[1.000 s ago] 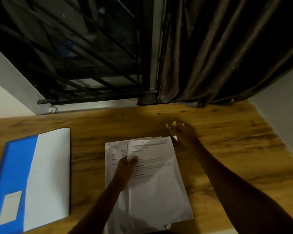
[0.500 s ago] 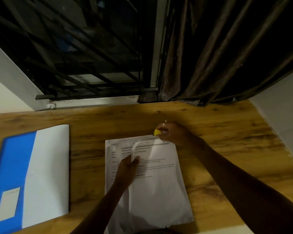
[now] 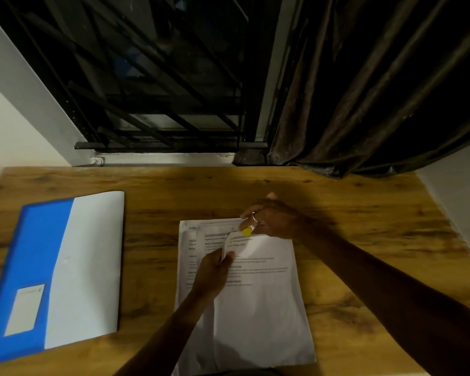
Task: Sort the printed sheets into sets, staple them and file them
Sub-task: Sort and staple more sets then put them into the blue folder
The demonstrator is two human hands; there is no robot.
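Head view: the sheets (image 3: pixel 258 302) lie in a loose stack on the middle of the bench (image 3: pixel 364 213), printed side up. The left hand (image 3: pixel 213 275) rests on the stack, its grip a pinch of thumb and fingers on the curled-up corner of the top sheets. The right hand (image 3: pixel 273 218) is at the stack's far edge, its grip curled round a small yellow stapler (image 3: pixel 247 231) that meets the top margin just beside the lifted corner. A blue and white folder (image 3: pixel 65 267) lies flat well to the left. Behind the bench are a barred window (image 3: pixel 160 90) and a dark curtain (image 3: pixel 364 90).
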